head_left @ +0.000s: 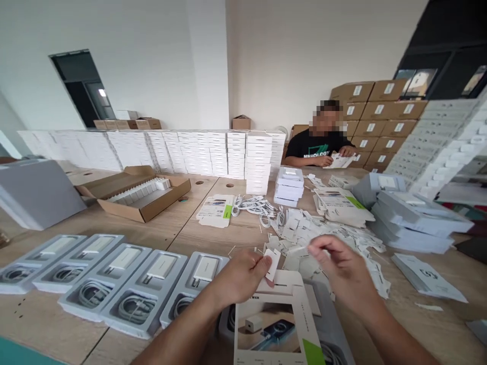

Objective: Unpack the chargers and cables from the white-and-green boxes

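Note:
My left hand (243, 276) is closed, its thumb pressing on a white card flap at the top of a flat printed charger carton (268, 327). The carton shows a phone and a charger, with a green corner, and covers part of a grey tray (335, 329) holding a coiled cable. To the right, my right hand (342, 271) pinches a small white paper scrap (300, 250) between thumb and fingers, apart from the carton. A heap of white card scraps (304, 228) lies just beyond both hands.
Grey trays (150, 294) with chargers and cables line the left. Behind stand an open cardboard box (144, 203), loose cables (254, 205), folded cartons (338, 205) and stacked white boxes (258, 162). Stacked trays (414, 218) are at right. A co-worker (319, 147) across the table handles a carton.

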`<state>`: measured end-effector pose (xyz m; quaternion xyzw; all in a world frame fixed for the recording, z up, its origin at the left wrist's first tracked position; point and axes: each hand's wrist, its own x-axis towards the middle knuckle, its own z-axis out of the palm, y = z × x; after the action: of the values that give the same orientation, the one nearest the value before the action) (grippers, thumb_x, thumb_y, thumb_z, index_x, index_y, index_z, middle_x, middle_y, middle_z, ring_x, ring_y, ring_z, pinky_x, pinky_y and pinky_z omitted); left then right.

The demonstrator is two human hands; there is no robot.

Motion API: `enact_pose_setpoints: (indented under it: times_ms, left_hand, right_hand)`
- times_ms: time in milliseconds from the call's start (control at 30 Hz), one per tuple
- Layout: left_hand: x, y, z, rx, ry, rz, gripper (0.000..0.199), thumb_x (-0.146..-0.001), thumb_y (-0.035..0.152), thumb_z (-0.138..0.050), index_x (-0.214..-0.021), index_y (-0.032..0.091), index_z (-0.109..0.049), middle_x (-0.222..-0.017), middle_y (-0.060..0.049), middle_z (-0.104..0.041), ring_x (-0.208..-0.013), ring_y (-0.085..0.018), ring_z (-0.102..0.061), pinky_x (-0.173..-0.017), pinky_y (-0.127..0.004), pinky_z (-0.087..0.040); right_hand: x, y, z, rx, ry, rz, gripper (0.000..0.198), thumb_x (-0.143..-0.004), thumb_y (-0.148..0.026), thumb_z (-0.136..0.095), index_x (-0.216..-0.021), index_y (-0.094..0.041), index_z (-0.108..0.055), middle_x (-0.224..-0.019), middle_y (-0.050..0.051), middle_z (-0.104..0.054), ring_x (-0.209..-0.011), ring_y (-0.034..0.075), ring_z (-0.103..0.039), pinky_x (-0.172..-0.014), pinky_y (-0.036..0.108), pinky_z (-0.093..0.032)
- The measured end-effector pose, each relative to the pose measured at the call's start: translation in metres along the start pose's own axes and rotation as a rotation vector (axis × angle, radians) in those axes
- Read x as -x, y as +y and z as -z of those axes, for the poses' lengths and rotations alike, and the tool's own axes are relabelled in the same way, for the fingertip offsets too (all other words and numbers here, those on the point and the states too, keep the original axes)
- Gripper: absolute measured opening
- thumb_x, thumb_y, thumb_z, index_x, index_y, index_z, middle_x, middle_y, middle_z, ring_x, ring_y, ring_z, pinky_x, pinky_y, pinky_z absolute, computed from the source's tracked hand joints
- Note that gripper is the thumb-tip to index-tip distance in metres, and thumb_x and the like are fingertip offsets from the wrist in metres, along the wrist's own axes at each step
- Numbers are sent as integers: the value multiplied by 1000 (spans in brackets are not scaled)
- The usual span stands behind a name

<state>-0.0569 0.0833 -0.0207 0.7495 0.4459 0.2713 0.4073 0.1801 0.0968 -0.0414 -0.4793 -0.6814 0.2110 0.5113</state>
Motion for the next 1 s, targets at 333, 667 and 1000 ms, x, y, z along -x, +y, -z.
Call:
enact_pose_setpoints:
  times_ms: [333,667,1000]
  left_hand:
    - [0,-4,1,1,7,-4,70,-92,62,-28,-72,14,-75,-58,-3,-59,-53,-14,-48,-55,-24,-33]
    - [-4,-12,-4,112,180,-84,64,-92,59,-30,-71,15,-72,-71,-5,-71,-60,-16,-57,-60,-24,-37]
    - [-8,-16,4,390,33,21,31,-73,40,-72,-92,16,-67,-71,1,-63,-59,-11,-53,-54,-21,-36]
  right_hand:
    - [-74,30,-34,314,-156,-107,15,-70,-28,-69,-84,-25,-74,-89,4,-75,-89,27,-66,-87,40,-48]
    - [-3,-59,-35,-77,-504,-156,32,-87,-43,-59,-108,-19,-67,-84,4,-71,-87,23,-65,-87,36,-48]
    - [4,-13,-10,-121,82,-107,19,-89,-39,-58,-98,-23,-64,-85,4,-73,-85,22,-66,-80,35,-51]
